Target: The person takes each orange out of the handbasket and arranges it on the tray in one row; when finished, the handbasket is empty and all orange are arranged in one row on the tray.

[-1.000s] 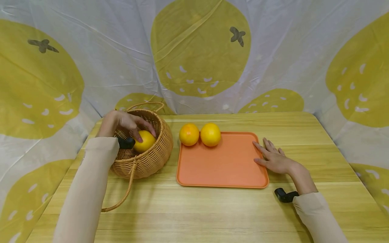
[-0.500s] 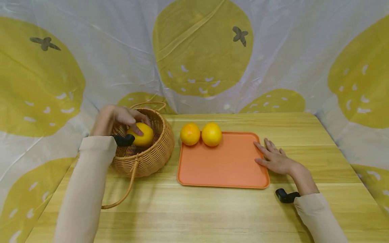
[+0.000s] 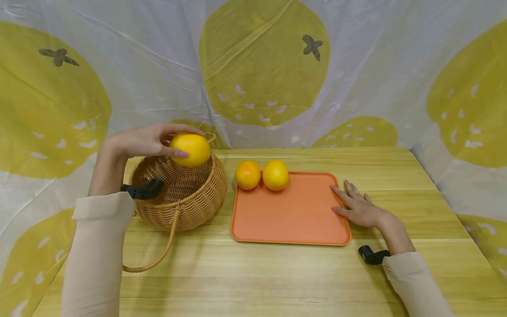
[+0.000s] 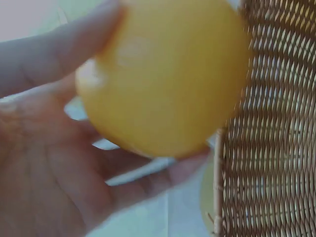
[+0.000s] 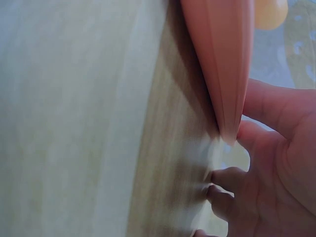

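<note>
While lifted, lemon (image 3: 190, 149) within fingers (image 3: 173, 152)

Fruit-print cloth (image 3: 356, 79) behind wood table (image 3: 277, 273).

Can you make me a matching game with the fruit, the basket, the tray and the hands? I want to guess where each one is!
Things:
1. yellow fruit
2. wicker basket
3. orange tray
4. right hand

Places:
A. flat on the table, touching the tray's right edge
B. held in the left hand above the basket
C. under two orange fruits at its far left corner
D. on the table, left of the tray

Pairs: 1-B, 2-D, 3-C, 4-A
</note>
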Demonstrator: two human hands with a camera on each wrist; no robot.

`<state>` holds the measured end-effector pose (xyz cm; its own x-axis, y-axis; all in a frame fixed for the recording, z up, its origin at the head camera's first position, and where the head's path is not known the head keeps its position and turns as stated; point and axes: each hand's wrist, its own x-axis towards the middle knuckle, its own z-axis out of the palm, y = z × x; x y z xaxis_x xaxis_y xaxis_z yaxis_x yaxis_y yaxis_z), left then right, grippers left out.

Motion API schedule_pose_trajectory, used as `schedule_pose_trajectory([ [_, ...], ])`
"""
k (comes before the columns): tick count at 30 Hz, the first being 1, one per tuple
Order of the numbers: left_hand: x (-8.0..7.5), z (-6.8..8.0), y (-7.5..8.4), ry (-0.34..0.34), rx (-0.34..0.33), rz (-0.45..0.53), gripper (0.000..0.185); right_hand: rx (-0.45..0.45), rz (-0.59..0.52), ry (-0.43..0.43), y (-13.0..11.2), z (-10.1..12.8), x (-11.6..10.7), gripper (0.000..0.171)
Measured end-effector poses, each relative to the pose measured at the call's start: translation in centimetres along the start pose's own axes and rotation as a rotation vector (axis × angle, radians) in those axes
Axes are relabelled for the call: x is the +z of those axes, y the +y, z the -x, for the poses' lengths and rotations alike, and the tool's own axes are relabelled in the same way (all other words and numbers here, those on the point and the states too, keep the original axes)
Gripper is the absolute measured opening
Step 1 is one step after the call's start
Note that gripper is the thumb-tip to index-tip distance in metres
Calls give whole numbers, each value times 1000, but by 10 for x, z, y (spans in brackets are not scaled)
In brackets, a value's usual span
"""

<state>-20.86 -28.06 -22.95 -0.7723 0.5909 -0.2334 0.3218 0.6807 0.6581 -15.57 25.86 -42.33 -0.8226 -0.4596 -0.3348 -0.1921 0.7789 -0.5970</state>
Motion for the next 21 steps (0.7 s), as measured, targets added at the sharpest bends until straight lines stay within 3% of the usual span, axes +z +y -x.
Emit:
schedule_pose_trajectory([
  [6, 20, -3, 26, 211, 22, 31, 58, -7, 7, 1, 0, 0, 0, 78],
  [12, 56, -15, 64, 462, -45, 135, 59, -6, 14, 1, 0, 0, -3, 79],
  [16, 83, -31, 77, 529, -48, 192, 61, -10, 14, 6, 1, 0, -4, 79],
  [21, 122, -60, 84, 581, 14, 204, 60, -10, 14, 3, 2, -1, -5, 78],
])
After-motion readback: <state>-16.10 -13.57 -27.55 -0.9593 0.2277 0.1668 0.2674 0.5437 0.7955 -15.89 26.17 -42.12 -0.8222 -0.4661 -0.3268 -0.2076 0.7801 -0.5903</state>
